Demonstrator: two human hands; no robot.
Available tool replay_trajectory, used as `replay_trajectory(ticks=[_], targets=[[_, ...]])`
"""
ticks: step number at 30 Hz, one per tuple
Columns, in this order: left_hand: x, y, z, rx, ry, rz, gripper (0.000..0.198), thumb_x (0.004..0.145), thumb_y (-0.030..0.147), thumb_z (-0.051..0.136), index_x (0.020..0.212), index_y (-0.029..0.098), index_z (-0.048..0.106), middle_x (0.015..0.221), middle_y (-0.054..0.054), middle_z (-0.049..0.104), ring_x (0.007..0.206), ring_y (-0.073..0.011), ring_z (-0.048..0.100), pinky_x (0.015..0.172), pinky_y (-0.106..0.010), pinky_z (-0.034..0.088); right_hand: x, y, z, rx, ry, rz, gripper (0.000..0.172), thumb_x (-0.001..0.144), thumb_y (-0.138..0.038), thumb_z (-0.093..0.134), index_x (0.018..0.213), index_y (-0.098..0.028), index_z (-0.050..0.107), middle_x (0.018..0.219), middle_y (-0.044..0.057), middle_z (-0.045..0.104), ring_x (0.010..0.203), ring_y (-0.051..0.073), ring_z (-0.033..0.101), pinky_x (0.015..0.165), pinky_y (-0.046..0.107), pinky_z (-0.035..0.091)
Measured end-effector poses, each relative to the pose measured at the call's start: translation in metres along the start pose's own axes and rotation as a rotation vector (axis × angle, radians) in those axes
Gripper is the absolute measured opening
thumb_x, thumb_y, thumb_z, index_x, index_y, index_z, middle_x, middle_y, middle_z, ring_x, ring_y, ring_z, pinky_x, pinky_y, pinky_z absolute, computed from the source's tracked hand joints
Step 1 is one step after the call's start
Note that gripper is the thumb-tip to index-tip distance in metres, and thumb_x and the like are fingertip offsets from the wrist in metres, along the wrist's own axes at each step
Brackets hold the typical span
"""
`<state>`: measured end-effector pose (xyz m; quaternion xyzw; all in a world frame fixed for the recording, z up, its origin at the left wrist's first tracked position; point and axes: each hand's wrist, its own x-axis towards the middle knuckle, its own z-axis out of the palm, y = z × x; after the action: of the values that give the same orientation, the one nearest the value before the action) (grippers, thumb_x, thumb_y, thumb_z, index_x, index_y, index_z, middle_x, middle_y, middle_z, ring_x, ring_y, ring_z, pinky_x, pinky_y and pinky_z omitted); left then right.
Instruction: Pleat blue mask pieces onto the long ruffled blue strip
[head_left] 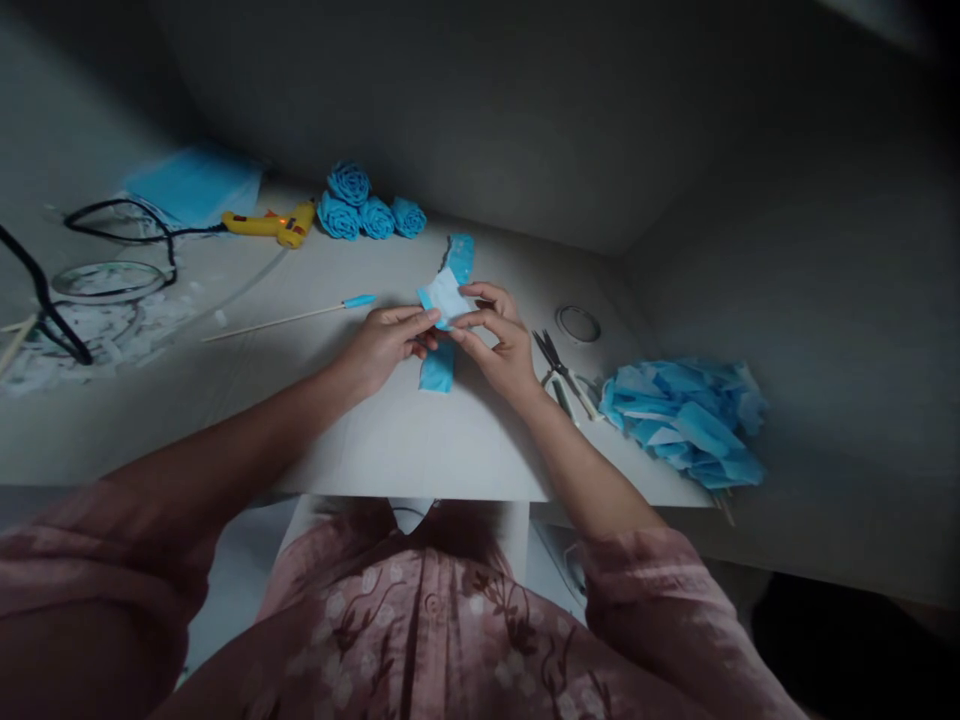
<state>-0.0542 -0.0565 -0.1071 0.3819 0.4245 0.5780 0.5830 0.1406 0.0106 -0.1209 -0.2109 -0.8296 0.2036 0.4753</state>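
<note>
A long blue strip of mask fabric (448,292) is pinched between both hands over the white table (390,440). My left hand (384,345) grips its middle with thumb and fingers closed. From the right, my right hand (499,345) pinches the same strip. One end of the strip hangs down toward me and the other rises behind the fingers. A thin wooden stick with a blue tip (289,319) lies just left of my left hand.
Scissors (561,372) and a tape ring (578,323) lie right of my right hand. A pile of blue fabric pieces (686,420) sits at the table's right end. Blue fabric roses (367,205), a yellow glue gun (274,225) with black cord, and white scraps (105,330) lie at the back left.
</note>
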Motion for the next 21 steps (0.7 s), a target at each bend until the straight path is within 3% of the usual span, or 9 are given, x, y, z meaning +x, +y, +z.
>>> replay_trajectory(ticks=[5,7,10,14,21], targets=[[0.000,-0.002,-0.001,0.027,-0.011,-0.003,0.041,0.068,0.052,0.096,0.078,0.015,0.079,0.080,-0.007,0.074,0.070,-0.0142,0.061,0.063,-0.028,0.043,-0.001,-0.002,0.006,0.253,0.030,0.292,0.034,0.093,-0.060,0.080,0.089,-0.026,0.079,0.131,0.009,0.073,0.131,0.026,0.068,0.116,0.048,0.052],[0.000,-0.003,-0.001,0.045,-0.012,-0.014,0.042,0.068,0.053,0.095,0.079,0.015,0.080,0.083,-0.008,0.076,0.070,-0.0141,0.061,0.064,-0.028,0.043,-0.001,-0.003,0.008,0.362,0.039,0.395,0.038,0.087,-0.063,0.084,0.087,-0.026,0.078,0.124,0.009,0.075,0.125,0.025,0.069,0.107,0.043,0.056],[0.000,-0.005,-0.001,0.075,-0.012,-0.016,0.043,0.069,0.055,0.094,0.079,0.015,0.081,0.085,-0.009,0.077,0.071,-0.0142,0.061,0.064,-0.029,0.044,0.000,-0.005,0.009,0.475,0.054,0.493,0.040,0.081,-0.063,0.089,0.086,-0.025,0.078,0.103,0.005,0.076,0.099,0.020,0.070,0.090,0.037,0.057],[0.001,-0.006,-0.001,0.089,-0.014,-0.009,0.045,0.068,0.058,0.094,0.076,0.016,0.080,0.084,-0.008,0.077,0.071,-0.0137,0.062,0.065,-0.028,0.044,0.001,-0.010,0.010,0.490,0.077,0.550,0.042,0.077,-0.063,0.092,0.086,-0.024,0.078,0.087,0.001,0.073,0.078,0.015,0.060,0.078,0.033,0.053],[0.000,-0.004,-0.002,0.106,-0.009,0.008,0.044,0.069,0.057,0.094,0.076,0.016,0.080,0.084,-0.009,0.079,0.070,-0.0138,0.061,0.064,-0.028,0.044,0.003,-0.011,0.011,0.526,0.099,0.527,0.048,0.075,-0.064,0.093,0.094,-0.025,0.072,0.087,-0.001,0.070,0.080,0.015,0.062,0.079,0.032,0.055]])
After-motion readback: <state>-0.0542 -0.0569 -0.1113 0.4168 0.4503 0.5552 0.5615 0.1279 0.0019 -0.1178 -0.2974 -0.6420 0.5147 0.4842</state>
